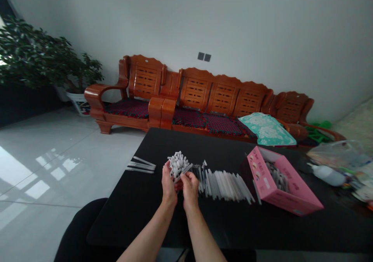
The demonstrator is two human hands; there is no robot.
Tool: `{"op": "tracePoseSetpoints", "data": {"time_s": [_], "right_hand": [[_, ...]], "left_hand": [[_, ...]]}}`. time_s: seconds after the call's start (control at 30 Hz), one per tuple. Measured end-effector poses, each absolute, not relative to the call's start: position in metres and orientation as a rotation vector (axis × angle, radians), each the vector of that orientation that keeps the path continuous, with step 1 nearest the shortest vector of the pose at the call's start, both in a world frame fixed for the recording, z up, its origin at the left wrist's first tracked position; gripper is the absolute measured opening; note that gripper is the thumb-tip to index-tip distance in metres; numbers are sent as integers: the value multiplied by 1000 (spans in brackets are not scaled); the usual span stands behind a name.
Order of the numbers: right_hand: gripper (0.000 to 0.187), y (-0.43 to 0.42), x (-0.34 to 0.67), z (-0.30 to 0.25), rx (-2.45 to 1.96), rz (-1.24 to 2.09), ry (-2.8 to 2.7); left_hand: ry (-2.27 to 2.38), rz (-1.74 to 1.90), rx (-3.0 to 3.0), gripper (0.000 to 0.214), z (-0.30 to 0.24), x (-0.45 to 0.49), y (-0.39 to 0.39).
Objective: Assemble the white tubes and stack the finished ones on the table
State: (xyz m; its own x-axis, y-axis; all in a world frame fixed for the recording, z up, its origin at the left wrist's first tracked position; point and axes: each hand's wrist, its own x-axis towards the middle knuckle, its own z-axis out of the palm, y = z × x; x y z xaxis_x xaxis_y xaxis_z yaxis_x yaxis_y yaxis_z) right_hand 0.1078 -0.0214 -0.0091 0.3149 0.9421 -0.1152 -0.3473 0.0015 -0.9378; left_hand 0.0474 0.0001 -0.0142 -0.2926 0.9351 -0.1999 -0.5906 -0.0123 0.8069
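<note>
My left hand (169, 185) is wrapped round a bundle of thin pale sticks (178, 162), their whitish ends fanned out at the top. Close against it, my right hand (190, 186) pinches one slim pale stick (186, 169) that lies slantwise across the bundle. The lower part of the bundle is hidden by my fingers. Just right of my hands, a row of translucent white sticks (225, 185) lies side by side on the black table (140, 215), with darker ones at its left end. What kind of sticks they are, I cannot make out.
Several separate pale sticks (141, 165) lie at the table's left edge. A pink box (294, 203) on the right holds more greyish pieces. Beyond it are a white bottle (328, 174) and a clear plastic bag (340, 153). A wooden sofa (198, 87) stands behind the table.
</note>
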Motion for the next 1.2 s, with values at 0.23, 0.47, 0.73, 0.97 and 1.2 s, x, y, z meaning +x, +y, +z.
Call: {"op": "tracePoseSetpoints", "data": {"time_s": [0.23,0.47,0.73,0.97,1.2], "right_hand": [[22,-20,136,-5,-991,1321,-421],[6,-23,141,-8,-796,1456,-192],[23,-30,145,-4,-1108,1374,-439],[23,-42,157,23,-1356,448,-1298],[21,-35,163,26,-1256,663,-1555]], "left_hand": [[888,1473,772,51,-11,24,-10],[967,1370,1275,29,-11,16,-20],[1132,1443,1460,19,0,11,-16],[1087,1410,1336,23,9,2,-5],[890,1357,1138,25,15,11,-1]]}}
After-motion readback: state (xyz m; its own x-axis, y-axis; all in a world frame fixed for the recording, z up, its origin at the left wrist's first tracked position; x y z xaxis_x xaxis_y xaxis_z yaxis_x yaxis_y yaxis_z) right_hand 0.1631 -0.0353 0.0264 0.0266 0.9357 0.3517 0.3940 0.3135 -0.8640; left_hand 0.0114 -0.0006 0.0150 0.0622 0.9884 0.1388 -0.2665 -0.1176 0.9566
